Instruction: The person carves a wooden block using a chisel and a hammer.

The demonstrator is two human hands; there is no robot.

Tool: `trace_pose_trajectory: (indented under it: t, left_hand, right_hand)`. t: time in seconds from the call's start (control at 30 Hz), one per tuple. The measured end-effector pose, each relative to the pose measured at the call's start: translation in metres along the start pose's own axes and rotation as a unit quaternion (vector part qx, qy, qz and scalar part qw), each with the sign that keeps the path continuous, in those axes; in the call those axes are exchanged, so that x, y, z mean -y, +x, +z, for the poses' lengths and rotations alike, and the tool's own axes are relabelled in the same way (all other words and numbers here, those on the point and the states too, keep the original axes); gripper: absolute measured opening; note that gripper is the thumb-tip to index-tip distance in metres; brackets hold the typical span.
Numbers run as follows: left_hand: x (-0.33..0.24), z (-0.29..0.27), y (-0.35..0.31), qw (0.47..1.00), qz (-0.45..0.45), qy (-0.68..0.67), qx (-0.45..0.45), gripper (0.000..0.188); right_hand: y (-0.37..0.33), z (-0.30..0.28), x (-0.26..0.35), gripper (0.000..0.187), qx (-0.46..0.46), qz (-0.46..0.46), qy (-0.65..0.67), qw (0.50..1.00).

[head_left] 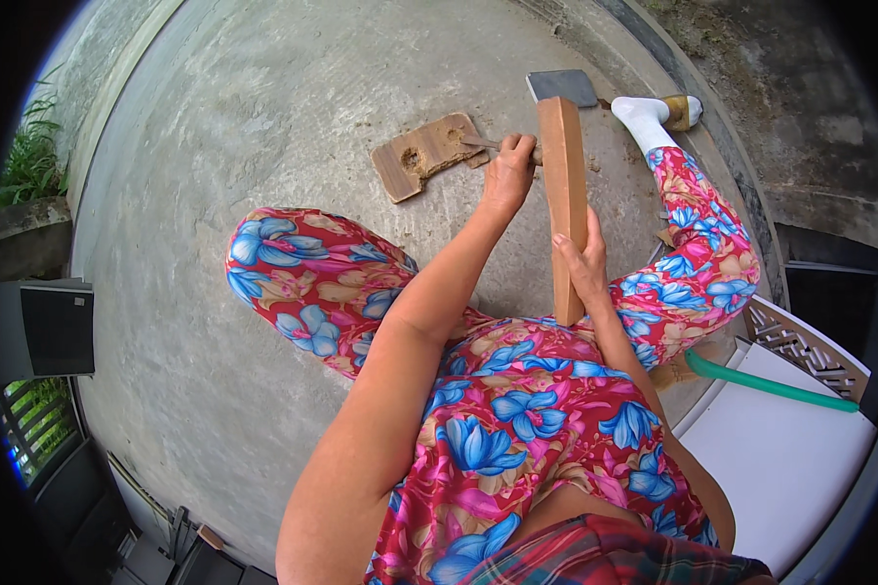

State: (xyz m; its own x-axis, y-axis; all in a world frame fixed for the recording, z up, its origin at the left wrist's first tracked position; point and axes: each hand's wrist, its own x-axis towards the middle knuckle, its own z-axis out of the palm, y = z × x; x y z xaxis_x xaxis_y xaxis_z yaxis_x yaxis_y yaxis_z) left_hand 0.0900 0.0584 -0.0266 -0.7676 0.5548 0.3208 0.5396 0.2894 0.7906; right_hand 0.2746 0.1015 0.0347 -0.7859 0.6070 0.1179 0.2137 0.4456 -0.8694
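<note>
My left hand (510,175) is closed round a thin metal tool that looks like a chisel (478,142). Its narrow blade points left, and the tip lies over the right part of a worn brown board (424,156) on the concrete. Ragged hollows and a broken edge mark that board. In my right hand (585,261) is a long tapered block of wood (562,185), thumb on the near face and fingers round its right side. The block stands roughly upright between my legs, its lower end by my lap. It partly hides the tool's right end.
Beyond the wooden block lies a dark grey flat slab (564,88). My right foot (642,115), in a white sock, rests near the curb. At the right are a white panel (780,439) and a green tube (780,382). Dark boxes (57,329) stand at the left.
</note>
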Motion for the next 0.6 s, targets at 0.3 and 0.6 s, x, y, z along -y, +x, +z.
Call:
trace_pose_trajectory:
  t: [0.3, 0.6]
  left_hand:
    - [0.002, 0.001, -0.002, 0.999, 0.012, -0.006, -0.029, 0.026]
    - [0.004, -0.009, 0.002, 0.999, -0.035, 0.024, -0.014, 0.029]
  right_hand:
    - [0.0, -0.002, 0.008, 0.068, -0.016, 0.045, 0.121, 0.991]
    - [-0.004, -0.002, 0.018, 0.065, -0.058, 0.045, 0.211, 0.975]
